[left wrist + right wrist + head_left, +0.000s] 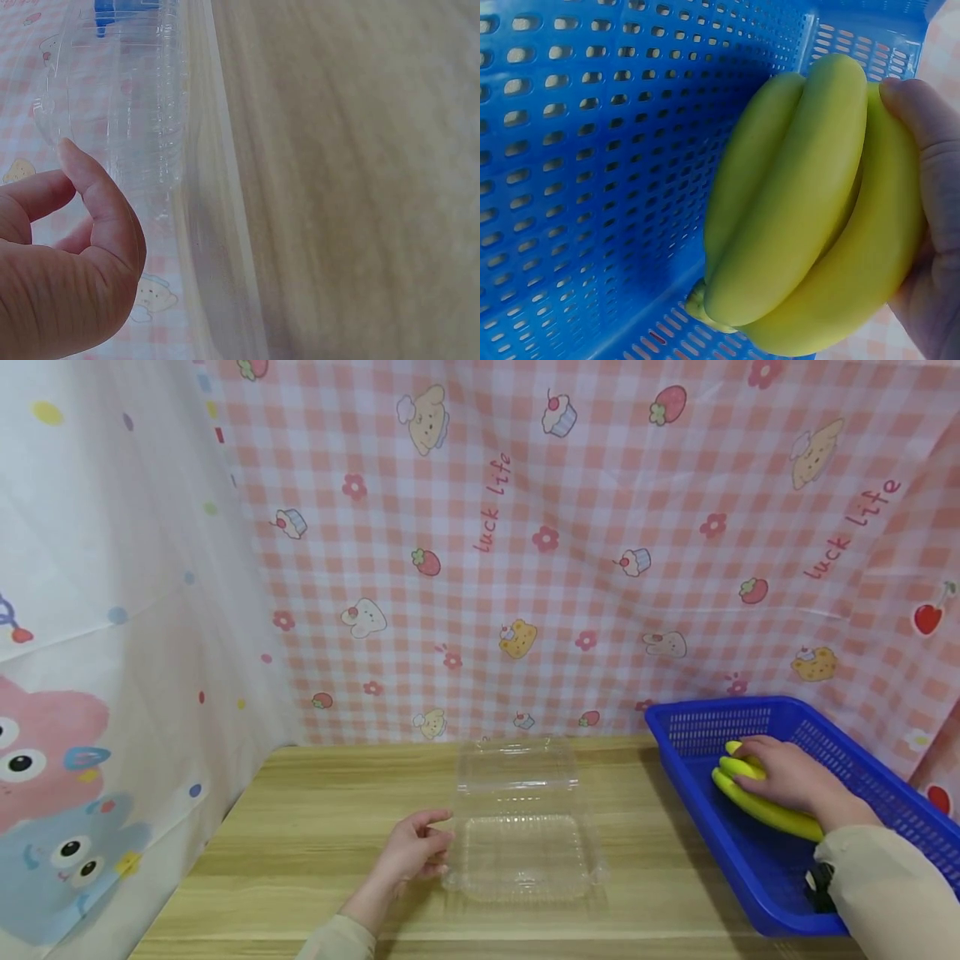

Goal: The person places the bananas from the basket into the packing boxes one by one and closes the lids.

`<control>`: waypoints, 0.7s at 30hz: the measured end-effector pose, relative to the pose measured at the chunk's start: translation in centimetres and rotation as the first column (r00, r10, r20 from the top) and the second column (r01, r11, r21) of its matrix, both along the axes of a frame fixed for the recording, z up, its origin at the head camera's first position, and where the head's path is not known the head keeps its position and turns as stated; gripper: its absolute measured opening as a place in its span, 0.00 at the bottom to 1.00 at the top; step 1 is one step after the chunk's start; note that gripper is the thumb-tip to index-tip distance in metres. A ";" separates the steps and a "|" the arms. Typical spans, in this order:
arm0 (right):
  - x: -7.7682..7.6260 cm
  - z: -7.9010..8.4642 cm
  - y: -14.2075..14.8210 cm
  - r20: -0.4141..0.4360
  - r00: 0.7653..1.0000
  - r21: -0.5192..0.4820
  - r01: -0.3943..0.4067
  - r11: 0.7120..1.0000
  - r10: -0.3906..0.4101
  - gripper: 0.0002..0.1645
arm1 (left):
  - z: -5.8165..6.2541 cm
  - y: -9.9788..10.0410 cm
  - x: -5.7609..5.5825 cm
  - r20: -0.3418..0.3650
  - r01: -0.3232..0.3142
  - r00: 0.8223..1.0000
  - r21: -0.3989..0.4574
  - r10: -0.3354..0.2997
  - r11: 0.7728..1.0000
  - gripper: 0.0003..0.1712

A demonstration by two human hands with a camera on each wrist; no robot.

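Observation:
A bunch of yellow bananas [795, 210] lies inside the blue basket [701, 827] at the right of the table. My right hand [791, 772] grips the bunch from above, its thumb along one outer banana in the right wrist view. A clear plastic clamshell box [525, 860] stands with its lid [517, 766] folded back, in the middle of the table. Beside the box's left edge is my left hand [415, 847], fingers loosely bent. In the left wrist view its fingertips come close to the box's rim; whether they touch cannot be told.
A dark object [820, 887] sits in the basket's near end, partly hidden by the right sleeve. The wooden table [300, 852] backs onto a pink checked cloth [465, 610]. A white patterned cloth [150, 635] hangs at the left.

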State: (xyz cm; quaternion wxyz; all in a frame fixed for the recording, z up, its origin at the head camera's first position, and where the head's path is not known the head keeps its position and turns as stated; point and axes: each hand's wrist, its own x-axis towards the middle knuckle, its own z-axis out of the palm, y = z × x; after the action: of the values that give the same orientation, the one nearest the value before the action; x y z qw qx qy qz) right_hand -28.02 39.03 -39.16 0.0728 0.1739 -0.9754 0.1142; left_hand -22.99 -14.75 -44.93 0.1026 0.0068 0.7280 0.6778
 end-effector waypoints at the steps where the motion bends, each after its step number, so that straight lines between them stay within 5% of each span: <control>1: 0.0 0.0 0.0 -0.005 1.000 0.001 -0.004 1.000 0.004 0.27 | 0.0 0.0 0.0 0.001 -0.002 1.000 0.000 0.002 1.000 0.28; 21: 0.1 0.7 0.6 -0.030 1.000 -0.023 0.005 1.000 -0.006 0.30 | 0.1 0.1 0.0 0.000 -0.008 1.000 0.009 0.008 1.000 0.28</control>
State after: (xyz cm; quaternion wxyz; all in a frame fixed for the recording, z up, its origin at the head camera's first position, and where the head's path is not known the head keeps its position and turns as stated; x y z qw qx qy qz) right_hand -27.87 39.67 -38.43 0.0896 0.1721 -0.9733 0.1225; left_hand -22.96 -14.67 -44.86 0.0998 0.0045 0.7250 0.6815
